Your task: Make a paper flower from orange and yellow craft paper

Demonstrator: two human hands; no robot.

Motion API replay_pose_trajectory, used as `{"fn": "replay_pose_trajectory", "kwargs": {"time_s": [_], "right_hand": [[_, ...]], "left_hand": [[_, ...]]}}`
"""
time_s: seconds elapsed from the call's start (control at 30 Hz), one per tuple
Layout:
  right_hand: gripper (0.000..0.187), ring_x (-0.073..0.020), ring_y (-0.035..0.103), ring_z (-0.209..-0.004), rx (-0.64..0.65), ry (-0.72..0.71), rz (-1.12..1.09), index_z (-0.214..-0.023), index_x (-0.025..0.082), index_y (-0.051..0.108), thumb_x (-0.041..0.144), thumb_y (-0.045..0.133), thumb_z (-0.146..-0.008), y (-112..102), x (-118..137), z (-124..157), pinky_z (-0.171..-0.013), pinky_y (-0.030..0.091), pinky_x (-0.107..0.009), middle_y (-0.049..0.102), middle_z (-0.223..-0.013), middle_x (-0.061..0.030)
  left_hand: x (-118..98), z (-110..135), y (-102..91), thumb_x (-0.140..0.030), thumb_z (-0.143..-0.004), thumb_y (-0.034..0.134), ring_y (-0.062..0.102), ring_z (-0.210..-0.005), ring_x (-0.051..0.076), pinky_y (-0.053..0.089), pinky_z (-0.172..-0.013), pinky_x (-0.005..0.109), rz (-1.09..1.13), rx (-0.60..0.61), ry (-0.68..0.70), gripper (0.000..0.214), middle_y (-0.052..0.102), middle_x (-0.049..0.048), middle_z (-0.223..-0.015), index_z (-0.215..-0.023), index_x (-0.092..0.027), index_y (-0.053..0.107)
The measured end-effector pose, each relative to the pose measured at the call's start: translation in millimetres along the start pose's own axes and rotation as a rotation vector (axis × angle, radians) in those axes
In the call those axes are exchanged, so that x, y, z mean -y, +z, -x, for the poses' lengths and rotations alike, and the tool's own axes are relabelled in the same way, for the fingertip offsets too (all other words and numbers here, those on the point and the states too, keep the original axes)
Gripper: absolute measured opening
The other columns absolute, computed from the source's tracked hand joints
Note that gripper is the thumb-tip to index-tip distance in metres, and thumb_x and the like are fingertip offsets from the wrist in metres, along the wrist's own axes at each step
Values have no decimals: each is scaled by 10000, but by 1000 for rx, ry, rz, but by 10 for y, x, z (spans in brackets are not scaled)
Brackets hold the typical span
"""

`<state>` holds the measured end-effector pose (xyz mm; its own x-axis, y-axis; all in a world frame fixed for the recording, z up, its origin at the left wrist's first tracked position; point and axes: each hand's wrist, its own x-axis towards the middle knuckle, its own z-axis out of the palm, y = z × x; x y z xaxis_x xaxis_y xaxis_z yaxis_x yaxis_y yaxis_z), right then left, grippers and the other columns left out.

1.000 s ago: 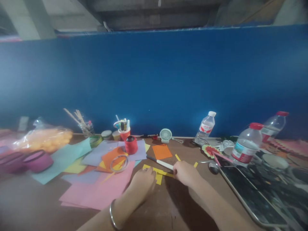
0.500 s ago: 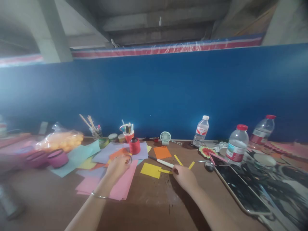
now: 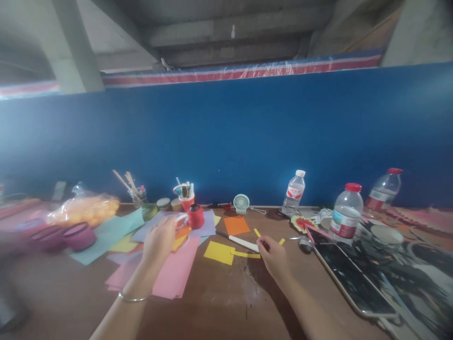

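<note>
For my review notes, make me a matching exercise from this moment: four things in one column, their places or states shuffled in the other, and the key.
1. Left hand
2. Right hand
3. Orange paper square
4. Phone

A. Lying on the table in front of the small fan
B. Lying on the right side, dark screen up
C. By the near end of the white-handled tool
D. Holding the clear ring-shaped roll

Right pairs: 1-D, 2-C, 3-A, 4-B.
</note>
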<state>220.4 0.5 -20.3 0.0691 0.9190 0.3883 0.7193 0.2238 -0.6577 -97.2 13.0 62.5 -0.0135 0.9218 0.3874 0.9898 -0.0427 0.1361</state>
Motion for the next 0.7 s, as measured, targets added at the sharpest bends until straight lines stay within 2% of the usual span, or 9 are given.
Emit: {"fn": "replay_pose_trajectory", "kwargs": {"time_s": [0.03,0.1,0.17,0.23,0.3,0.4,0.53,0.63,0.7], "right_hand": [[263,-191,563,-676,-8,3,-22,-766,205,571,306,339,-840,-3,-5,-1,-596,383,-249,619,-709,-33],[272,-198,562,-667,-20,7,-69,-756,209,579,333,349,-835,-3,-9,-1,-587,387,-256,617,-697,-33],[277,-200,565,-664,-24,6,-124,-771,211,590,355,361,-830,8,-2,-1,-589,397,-261,624,-700,-32],[286,-198,575,-691,-15,-6,-213,-816,200,601,370,372,-830,33,21,-1,-624,418,-269,640,-753,-45],[313,-193,586,-715,6,-25,-307,-874,182,607,392,379,-830,70,61,2,-647,439,-272,649,-816,-61],[375,-172,588,-637,103,-43,-491,-967,175,594,438,365,-829,126,152,22,-577,463,-271,644,-864,-69],[452,-157,566,-551,256,-7,-821,-1094,183,538,486,416,-781,169,273,61,-508,469,-283,631,-902,-78],[409,-159,568,-563,235,57,-825,-1041,183,590,444,520,-734,189,293,67,-510,475,-272,651,-867,-61],[338,-166,575,-571,155,121,-765,-945,174,653,406,554,-721,204,263,56,-513,478,-262,670,-784,-43]], "left_hand": [[-12,-17,-55,-200,-803,353,514,-1005,242,330,-887,340,50,-27,9,360,584,90,-1072,-1132,-201,498],[-73,-41,-141,-215,-784,396,500,-1036,234,319,-917,316,295,-44,34,316,592,71,-1083,-1053,-196,561],[-184,-43,-176,-250,-809,376,523,-1014,222,349,-897,304,411,-39,22,295,602,54,-1084,-1009,-198,586],[-339,-23,-146,-274,-822,366,584,-904,210,413,-818,301,533,-3,-9,295,652,44,-968,-988,-198,598],[-519,11,-60,-285,-827,366,617,-805,182,455,-742,275,639,43,-8,288,671,23,-895,-971,-209,603],[-782,64,131,-295,-827,373,633,-701,159,495,-630,253,796,112,-14,283,668,24,-860,-978,-195,591],[-996,134,387,-302,-810,396,639,-705,171,518,-544,248,971,176,-72,279,652,58,-860,-971,-157,572],[-1034,190,518,-306,-792,434,631,-716,179,527,-564,267,1063,200,-104,258,637,54,-844,-950,-161,578],[-1035,226,572,-303,-777,461,628,-722,183,528,-568,273,1120,223,-124,240,631,47,-833,-931,-168,586]]}}
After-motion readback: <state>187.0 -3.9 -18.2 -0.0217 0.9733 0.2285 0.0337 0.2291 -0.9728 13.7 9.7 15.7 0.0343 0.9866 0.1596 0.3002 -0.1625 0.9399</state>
